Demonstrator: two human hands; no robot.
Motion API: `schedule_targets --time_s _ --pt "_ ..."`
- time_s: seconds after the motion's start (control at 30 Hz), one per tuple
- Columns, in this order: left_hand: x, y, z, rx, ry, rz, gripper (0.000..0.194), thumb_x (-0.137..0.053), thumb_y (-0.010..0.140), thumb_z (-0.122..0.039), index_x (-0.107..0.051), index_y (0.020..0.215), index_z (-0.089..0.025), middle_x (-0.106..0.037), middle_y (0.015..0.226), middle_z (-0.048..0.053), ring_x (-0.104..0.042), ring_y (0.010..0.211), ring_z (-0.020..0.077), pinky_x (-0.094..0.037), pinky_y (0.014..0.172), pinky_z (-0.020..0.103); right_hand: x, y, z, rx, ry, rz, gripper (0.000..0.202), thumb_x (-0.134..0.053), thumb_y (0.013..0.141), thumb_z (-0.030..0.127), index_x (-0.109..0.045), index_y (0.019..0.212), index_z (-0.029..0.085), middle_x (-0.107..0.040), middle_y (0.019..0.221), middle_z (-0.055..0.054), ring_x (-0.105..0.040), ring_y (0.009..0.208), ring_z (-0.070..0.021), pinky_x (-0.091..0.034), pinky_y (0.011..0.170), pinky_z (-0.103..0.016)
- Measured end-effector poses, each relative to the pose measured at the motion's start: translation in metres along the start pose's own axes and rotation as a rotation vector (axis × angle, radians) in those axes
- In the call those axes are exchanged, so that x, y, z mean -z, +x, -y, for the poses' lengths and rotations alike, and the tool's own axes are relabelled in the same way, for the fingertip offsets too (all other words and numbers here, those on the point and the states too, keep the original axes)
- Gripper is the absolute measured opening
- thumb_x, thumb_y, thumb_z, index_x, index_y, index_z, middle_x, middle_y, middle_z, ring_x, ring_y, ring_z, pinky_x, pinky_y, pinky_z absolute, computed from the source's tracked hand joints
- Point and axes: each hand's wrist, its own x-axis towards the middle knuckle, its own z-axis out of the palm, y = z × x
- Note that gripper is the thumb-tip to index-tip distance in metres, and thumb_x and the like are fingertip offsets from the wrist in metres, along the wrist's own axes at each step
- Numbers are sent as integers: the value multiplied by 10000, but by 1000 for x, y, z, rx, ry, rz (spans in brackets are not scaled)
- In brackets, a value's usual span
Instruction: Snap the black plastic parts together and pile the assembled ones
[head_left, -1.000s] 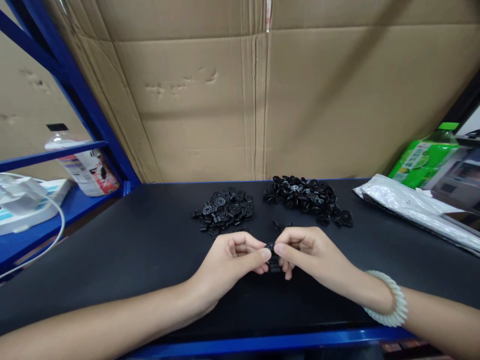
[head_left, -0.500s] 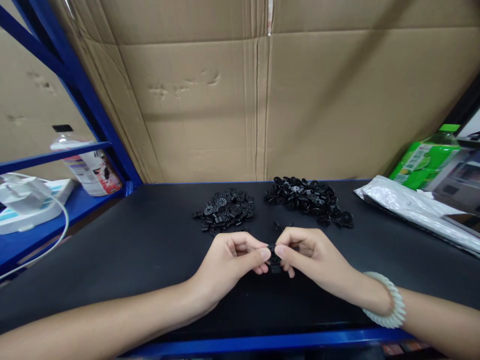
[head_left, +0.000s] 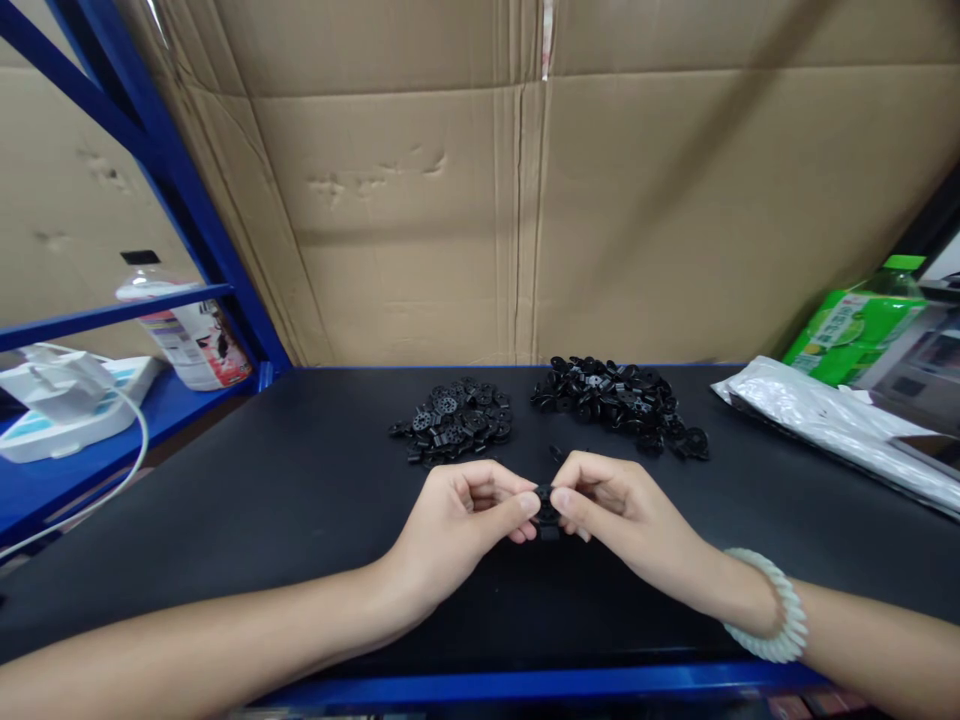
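Between both hands, above the black tabletop (head_left: 315, 520), is a small round black plastic part (head_left: 548, 512) with holes in its face and a short tab at the bottom. My left hand (head_left: 480, 510) pinches its left edge between thumb and forefinger. On the opposite edge, my right hand (head_left: 607, 500) has the same kind of pinch. Fingers cover much of the part. Beyond my left hand lies a pile of black perforated discs (head_left: 457, 420). A second heap of black round parts (head_left: 615, 395) sits farther right. One loose black piece (head_left: 556, 454) shows just behind my right hand.
Cardboard (head_left: 405, 220) walls off the back. At the left, a blue shelf frame (head_left: 247, 320) carries a bottle (head_left: 187, 340) and a white power strip (head_left: 82, 420) with a cable. A silvery plastic bag (head_left: 832, 420) and a green pack (head_left: 855, 325) are on the right.
Both hands keep their pinch on the round black part, with only slight finger movement. The whole view has shifted a little.
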Motion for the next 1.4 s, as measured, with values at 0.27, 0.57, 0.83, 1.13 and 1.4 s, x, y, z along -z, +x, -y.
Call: schedule_targets --time_s 0.27,0.57,0.83,1.13,1.4 --pt "0 0 3 -35 28 -14 151 -742 732 -274 -698 757 -132 -685 614 13 -630 590 133 -533 625 254 -1 0 -1 -4 -25 -11 252 -584 876 389 -578 756 168 -555 651 11 -519 602 -110 -434 565 -225" --pt "0 0 4 -46 52 36 155 -718 744 -283 -680 776 -135 -679 651 18 -634 622 139 -524 639 256 1 1 -4 4 -44 -4 254 -592 872 388 -615 750 167 -583 660 1 -533 609 -117 -434 562 -226" --pt "57 40 -15 -393 642 -326 181 -629 799 -307 -703 818 -142 -726 788 61 -655 716 190 -496 659 273 24 3 -3 77 -256 -200 294 -470 943 398 -684 996 203 -627 780 -28 -529 640 -132 -432 600 -251" --pt "78 52 -10 -507 963 -356 247 -591 809 -212 -717 1010 -146 -717 944 88 -642 810 207 -479 754 312 41 17 -14 128 -593 -316 227 -542 871 356 -661 986 201 -631 790 -32 -544 623 -152 -437 563 -270" --pt "16 10 -2 -663 722 -36 210 -553 820 -101 -717 944 -140 -699 877 56 -605 714 134 -487 685 252 41 28 -36 88 -952 -166 241 -619 806 402 -620 905 183 -589 730 -18 -552 618 -162 -429 581 -284"
